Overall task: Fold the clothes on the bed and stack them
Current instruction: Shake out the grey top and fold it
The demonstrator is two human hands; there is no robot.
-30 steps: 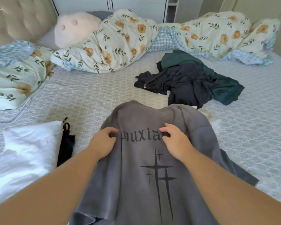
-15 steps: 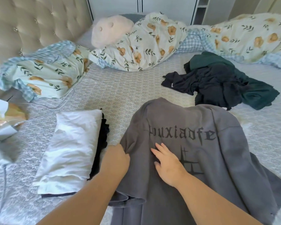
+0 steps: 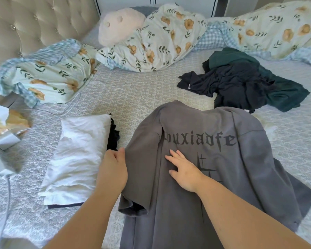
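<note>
A patterned grey bed (image 3: 133,94) with a tufted beige headboard (image 3: 34,20) at its far left corner. The grey T-shirt (image 3: 196,203) lies near the bed's near edge, its hem cut off below. The left hand (image 3: 113,169) grips its folded sleeve, fingers hidden; the right hand (image 3: 185,169) presses flat, fingers straight.

I am in a bedroom at home. A tufted beige headboard (image 3: 34,20) stands at the head of the bed (image 3: 133,94), floral pillows (image 3: 48,76) and a floral duvet (image 3: 258,27) lie along it, and white wardrobe doors (image 3: 151,1) stand behind.
</note>
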